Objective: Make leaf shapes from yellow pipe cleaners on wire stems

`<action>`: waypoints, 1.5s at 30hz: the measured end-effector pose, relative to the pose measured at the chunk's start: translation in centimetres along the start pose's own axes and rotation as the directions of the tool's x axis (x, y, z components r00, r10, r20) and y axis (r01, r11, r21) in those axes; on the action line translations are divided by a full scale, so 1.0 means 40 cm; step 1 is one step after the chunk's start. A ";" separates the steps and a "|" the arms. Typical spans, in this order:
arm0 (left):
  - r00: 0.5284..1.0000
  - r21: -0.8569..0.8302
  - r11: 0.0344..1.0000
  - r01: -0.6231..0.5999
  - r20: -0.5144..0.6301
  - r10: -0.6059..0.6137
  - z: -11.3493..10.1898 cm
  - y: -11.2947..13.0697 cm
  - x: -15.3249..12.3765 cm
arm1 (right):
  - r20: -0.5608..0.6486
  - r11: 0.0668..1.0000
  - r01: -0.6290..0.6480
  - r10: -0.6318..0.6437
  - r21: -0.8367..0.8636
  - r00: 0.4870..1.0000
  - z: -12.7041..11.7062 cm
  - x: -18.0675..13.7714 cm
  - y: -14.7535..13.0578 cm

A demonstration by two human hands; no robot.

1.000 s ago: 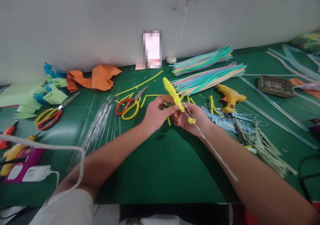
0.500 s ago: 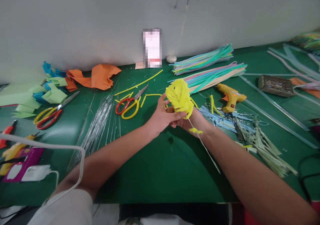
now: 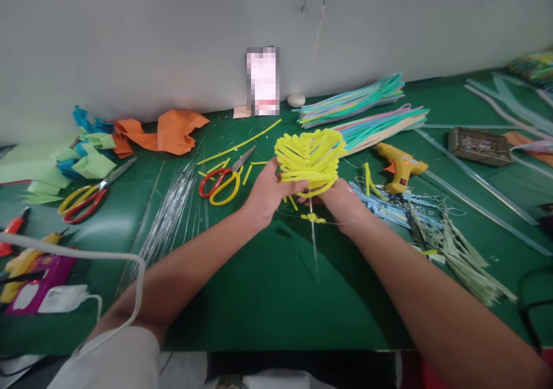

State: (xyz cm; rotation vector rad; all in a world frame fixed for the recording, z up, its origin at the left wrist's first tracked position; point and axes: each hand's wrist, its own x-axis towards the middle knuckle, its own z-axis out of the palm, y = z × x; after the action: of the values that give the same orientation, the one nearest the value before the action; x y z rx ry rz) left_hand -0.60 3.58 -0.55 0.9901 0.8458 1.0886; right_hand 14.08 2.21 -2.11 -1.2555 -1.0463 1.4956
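- The yellow pipe-cleaner leaf (image 3: 309, 154) is held up over the near middle of the green desk (image 3: 259, 302), its ribbed broad face turned to the viewer.
- Its long axis follows the thin wire stem (image 3: 314, 248), running almost straight from the wall side towards the person; the notched, two-lobed end points to the wall, the bare stem end to the desk's near edge.
- A small yellow twist (image 3: 313, 218) sits around the stem, just below the leaf and apart from it.
- Left hand (image 3: 268, 188): grasping the leaf's lower left edge, thumb across the front.
- Right hand (image 3: 341, 200): at the leaf's lower right, fingers partly hidden behind it; whether they grip cannot be told.
- Red-and-yellow scissors (image 3: 225, 186) lie left of the leaf, near the left hand; a yellow glue gun (image 3: 400, 167) lies to the right, beyond the right hand.
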 end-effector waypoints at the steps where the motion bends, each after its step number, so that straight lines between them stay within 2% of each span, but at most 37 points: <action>1: 1.000 0.007 1.000 -0.020 -0.019 0.020 -0.003 0.002 0.003 | -0.026 1.000 -0.005 0.005 0.011 1.000 -0.002 0.000 -0.004; 6: 0.991 0.114 0.993 -0.041 -0.124 0.055 -0.019 0.008 0.014 | -0.099 0.955 -0.029 0.061 0.296 0.993 -0.022 0.009 -0.023; 8: 0.990 0.156 0.987 -0.042 -0.127 0.063 -0.023 0.006 0.017 | -0.061 0.934 -0.055 0.082 0.354 0.995 -0.029 0.011 -0.031; 15: 0.993 0.131 0.986 -0.103 -0.038 0.109 -0.026 -0.002 0.021 | -0.084 0.989 0.112 -0.104 0.093 0.991 -0.020 0.002 -0.029; 21: 0.995 0.074 0.997 0.011 0.096 -0.018 -0.035 0.016 0.015 | -0.110 0.973 0.212 -0.202 0.092 0.973 -0.015 0.003 -0.019; 28: 0.999 0.122 0.991 0.050 -0.005 -0.050 -0.033 0.009 0.018 | -0.144 0.965 0.236 -0.219 0.114 0.965 -0.007 0.004 -0.014; 33: 0.996 0.069 0.997 0.025 0.082 -0.030 -0.034 0.010 0.020 | -0.147 0.957 0.254 -0.233 0.142 0.961 -0.006 0.003 -0.012; 35: 0.997 0.071 0.997 -0.029 0.078 0.024 -0.034 0.008 0.021 | -0.160 0.952 0.259 -0.234 0.164 0.959 -0.008 0.004 -0.012; 37: 0.990 0.118 0.983 -0.138 0.003 0.138 -0.036 0.006 0.020 | -0.188 0.946 0.257 -0.221 0.195 0.957 -0.009 0.005 -0.012; 39: 0.951 0.257 0.929 -0.268 -0.086 0.298 -0.040 0.009 0.014 | -0.222 0.941 0.256 -0.206 0.223 0.953 -0.009 0.006 -0.012; 41: 0.884 0.466 0.801 -0.375 -0.081 0.461 -0.045 0.020 0.004 | -0.247 0.939 0.251 -0.192 0.237 0.950 -0.007 0.006 -0.012; 43: 0.818 0.640 0.616 -0.460 0.036 0.574 -0.050 0.034 -0.006 | -0.249 0.940 0.242 -0.182 0.240 0.951 -0.004 0.004 -0.013; 45: 0.762 0.724 0.439 -0.533 0.185 0.620 -0.051 0.044 -0.010 | -0.234 0.941 0.235 -0.177 0.245 0.956 0.000 0.003 -0.012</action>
State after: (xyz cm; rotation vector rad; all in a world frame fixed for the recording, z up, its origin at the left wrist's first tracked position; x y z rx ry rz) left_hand -3.13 3.90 0.45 2.0717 1.1150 1.4108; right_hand 14.14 2.43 -1.66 -1.0476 -0.7788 1.2653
